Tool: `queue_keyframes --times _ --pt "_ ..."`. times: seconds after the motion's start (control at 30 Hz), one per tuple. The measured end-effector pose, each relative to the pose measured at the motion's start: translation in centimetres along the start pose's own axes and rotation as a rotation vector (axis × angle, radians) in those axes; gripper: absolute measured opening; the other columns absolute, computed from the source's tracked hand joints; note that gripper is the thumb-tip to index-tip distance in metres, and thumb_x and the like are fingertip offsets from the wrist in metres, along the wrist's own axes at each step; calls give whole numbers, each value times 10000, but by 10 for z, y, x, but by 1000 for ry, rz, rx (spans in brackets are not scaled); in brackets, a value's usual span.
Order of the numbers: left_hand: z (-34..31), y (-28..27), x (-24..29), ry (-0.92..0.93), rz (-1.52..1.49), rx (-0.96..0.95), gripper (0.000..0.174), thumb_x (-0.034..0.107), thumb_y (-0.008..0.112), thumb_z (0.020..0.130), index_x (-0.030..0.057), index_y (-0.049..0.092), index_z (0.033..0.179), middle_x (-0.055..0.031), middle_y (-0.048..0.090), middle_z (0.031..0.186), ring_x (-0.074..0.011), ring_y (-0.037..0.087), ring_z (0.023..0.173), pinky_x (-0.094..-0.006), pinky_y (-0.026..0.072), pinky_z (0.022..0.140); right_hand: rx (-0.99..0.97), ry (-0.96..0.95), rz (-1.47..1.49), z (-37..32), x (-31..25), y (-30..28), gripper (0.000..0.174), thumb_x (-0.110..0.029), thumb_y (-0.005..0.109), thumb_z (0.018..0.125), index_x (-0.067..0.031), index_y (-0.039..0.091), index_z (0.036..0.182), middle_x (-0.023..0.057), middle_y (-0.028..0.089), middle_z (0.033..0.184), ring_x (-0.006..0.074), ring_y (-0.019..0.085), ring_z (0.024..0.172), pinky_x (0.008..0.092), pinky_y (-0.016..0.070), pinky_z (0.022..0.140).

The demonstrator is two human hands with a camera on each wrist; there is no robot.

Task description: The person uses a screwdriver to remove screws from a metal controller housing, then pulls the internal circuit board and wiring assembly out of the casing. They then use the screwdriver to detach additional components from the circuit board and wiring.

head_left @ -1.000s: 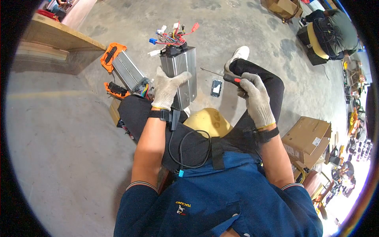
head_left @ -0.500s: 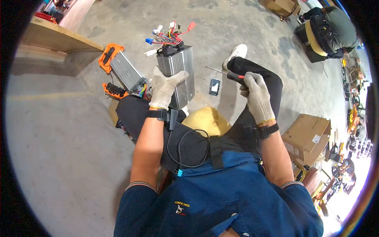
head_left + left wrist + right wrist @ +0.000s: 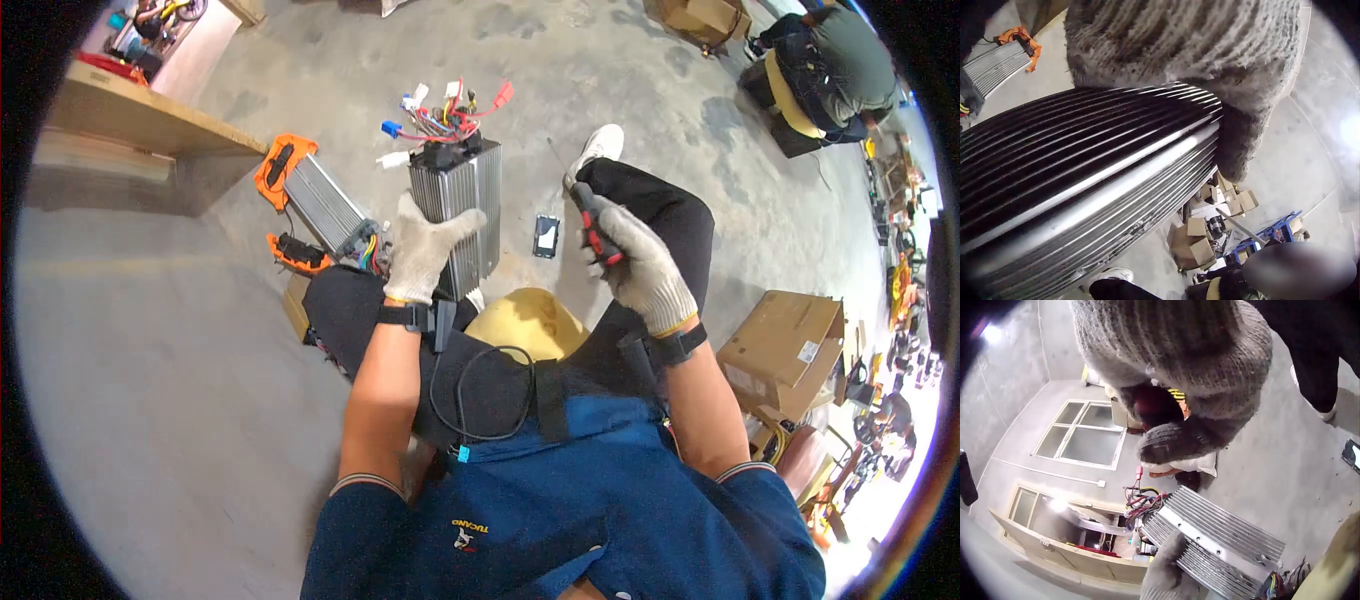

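A silver finned motor controller stands upright between the legs, with a bundle of coloured wires and connectors spreading from its top. My gloved left hand grips its near side, thumb spread across the fins; in the left wrist view the glove lies over the finned casing. To the right, apart from the controller, my gloved right hand holds a screwdriver by its black and red handle, the shaft pointing forward and slightly left. In the right wrist view the glove's fingers mostly hide the handle.
A second finned controller with orange pieces lies on the floor at left. A phone-like black and white object lies right of the first controller. A yellow seat is between the legs. Cardboard box at right; another person sits farther off.
My right hand has turned, swinging the screwdriver's shaft from pointing left to pointing forward. The left hand keeps its grip on the controller.
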State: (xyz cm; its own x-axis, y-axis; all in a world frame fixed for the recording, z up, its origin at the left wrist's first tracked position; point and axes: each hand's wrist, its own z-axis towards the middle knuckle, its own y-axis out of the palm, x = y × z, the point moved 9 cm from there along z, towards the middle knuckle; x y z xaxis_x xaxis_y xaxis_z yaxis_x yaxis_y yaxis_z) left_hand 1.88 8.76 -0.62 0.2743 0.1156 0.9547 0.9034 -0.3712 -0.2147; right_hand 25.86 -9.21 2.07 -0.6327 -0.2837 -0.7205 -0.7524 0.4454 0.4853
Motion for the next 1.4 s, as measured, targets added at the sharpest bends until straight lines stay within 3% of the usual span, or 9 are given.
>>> queue_keyframes --times 0.23,0.37,0.6,0.77,0.9,1.07,1.2,1.3,1.4 --pt "-16 5 43 77 -44 -49 674 208 970 742 -74 634 1253 -177 810 1057 -238 792 883 -384 640 826 62 58 141 3 35 24 364 28 673 878 -19 582 1227 105 630 1029 265 684 863 468 638 831" --pt "-30 17 71 110 -227 -6 666 116 940 780 -55 590 1321 -154 778 1100 -233 777 906 -371 644 846 67 168 85 -6 62 21 277 -109 769 921 -47 551 1079 74 615 882 225 663 717 380 613 694" --pt "-34 17 126 182 -508 63 653 14 894 848 40 573 1416 -84 710 1271 -199 725 1099 -357 614 972 117 159 231 -12 71 31 378 -114 729 991 -94 546 1320 100 641 1019 164 632 745 352 615 651" --pt "-59 24 179 303 -729 125 680 -25 894 851 35 527 1421 -95 678 1278 -188 700 1128 -352 597 998 -223 86 371 -21 48 74 531 -541 689 1063 -162 571 1416 109 640 1179 138 577 770 294 546 687" --pt "-83 39 208 376 -755 208 643 -4 891 880 34 544 1419 -85 690 1255 -181 701 1085 -361 568 1014 -247 56 546 -18 36 91 602 -569 702 1044 -110 618 1423 71 681 1124 137 560 740 306 504 646" --pt "-117 65 231 171 -700 183 324 219 883 960 51 721 1185 -53 772 965 -101 669 580 -230 533 477 -355 110 886 -19 15 85 440 -422 753 1050 -126 636 1354 57 720 1240 135 514 736 323 459 617" --pt "-123 83 229 280 -744 -60 277 209 820 1020 52 780 1245 -13 787 1037 -51 697 792 -219 570 672 -260 45 941 -14 -5 66 479 -525 720 1050 -87 705 1243 40 694 983 95 563 713 250 477 585" --pt "-129 79 233 232 -633 -47 459 -55 845 910 -33 692 1343 -153 778 1216 -209 776 1003 -366 664 905 -392 -54 928 5 -18 40 472 -498 684 1069 -108 714 1332 80 776 1229 236 750 1049 412 636 905" --pt "-128 95 226 340 -510 -162 472 -42 813 947 -25 669 1396 -168 780 1232 -227 778 1040 -362 658 920 -725 -78 1047 4 -38 45 502 -481 627 1103 -117 673 1446 86 719 1443 306 684 1303 505 536 1149"
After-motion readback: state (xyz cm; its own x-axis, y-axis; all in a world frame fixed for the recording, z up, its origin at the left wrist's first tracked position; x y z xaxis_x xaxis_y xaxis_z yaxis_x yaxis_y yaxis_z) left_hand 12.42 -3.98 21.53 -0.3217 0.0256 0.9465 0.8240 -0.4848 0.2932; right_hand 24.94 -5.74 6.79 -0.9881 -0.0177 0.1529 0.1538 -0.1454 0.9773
